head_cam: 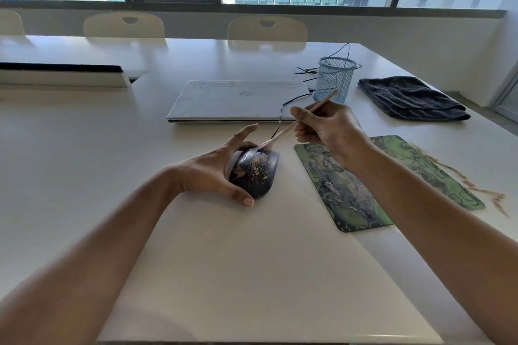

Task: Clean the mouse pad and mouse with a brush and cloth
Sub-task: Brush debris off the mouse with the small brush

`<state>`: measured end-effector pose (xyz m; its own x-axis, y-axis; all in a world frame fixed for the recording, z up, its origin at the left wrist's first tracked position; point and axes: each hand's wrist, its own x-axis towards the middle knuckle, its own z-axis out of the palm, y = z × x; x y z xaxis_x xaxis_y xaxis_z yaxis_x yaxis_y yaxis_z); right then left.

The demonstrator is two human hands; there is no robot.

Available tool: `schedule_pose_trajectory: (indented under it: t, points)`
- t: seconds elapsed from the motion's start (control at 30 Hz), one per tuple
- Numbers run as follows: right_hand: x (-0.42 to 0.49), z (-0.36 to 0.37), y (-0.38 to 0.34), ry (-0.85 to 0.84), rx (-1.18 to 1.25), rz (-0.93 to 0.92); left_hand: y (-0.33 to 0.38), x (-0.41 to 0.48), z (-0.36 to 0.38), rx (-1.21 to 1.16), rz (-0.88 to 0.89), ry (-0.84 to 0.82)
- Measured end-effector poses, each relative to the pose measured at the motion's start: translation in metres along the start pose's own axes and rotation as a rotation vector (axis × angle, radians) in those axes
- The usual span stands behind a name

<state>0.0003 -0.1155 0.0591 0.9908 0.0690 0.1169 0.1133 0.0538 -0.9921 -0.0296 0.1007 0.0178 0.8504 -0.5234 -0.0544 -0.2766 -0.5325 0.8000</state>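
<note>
The left hand (213, 173) grips the dark mouse (255, 173) on the white counter (196, 246) — thumb curled round its near end, fingers over the far side, the forefinger stretched out straight. Tan crumbs are scattered over the top of the mouse. The right hand (328, 131) pinches a thin wooden brush (301, 117) like a pen, its pale bristles touching the front of the mouse by the wheel. Just right of the mouse lies the green patterned mouse pad (350, 187), partly hidden by the right forearm, with a line of brown debris (476, 187) on the counter beside its right edge. Farther back sit a closed laptop (238, 99), a blue mesh cup (335, 78) and a folded dark cloth (412, 99).
</note>
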Motion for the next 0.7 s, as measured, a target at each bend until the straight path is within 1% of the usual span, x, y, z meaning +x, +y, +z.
schedule_pose_trajectory:
  t: [0.1, 0.33, 0.4, 0.47, 0.57, 0.7]
  points:
    - [-0.001, -0.001, 0.000, -0.024, -0.025, -0.025, 0.000, 0.000, 0.000, -0.003, 0.007, 0.000]
    - [-0.001, -0.014, -0.008, -0.071, -0.235, -0.032, 0.003, -0.002, 0.000, 0.008, -0.013, 0.019]
    - [0.000, -0.016, -0.011, -0.066, -0.218, -0.053, 0.003, -0.001, 0.000, 0.012, -0.014, 0.020]
    - [0.000, -0.012, -0.012, -0.057, -0.150, -0.074, 0.002, -0.001, 0.000, 0.012, -0.018, 0.017]
    - [-0.001, -0.002, -0.008, -0.060, -0.078, -0.064, 0.002, -0.001, 0.000, 0.013, -0.018, 0.006]
    - [-0.006, -0.002, -0.006, -0.080, -0.136, -0.042, 0.003, -0.002, 0.000, 0.023, -0.022, 0.006]
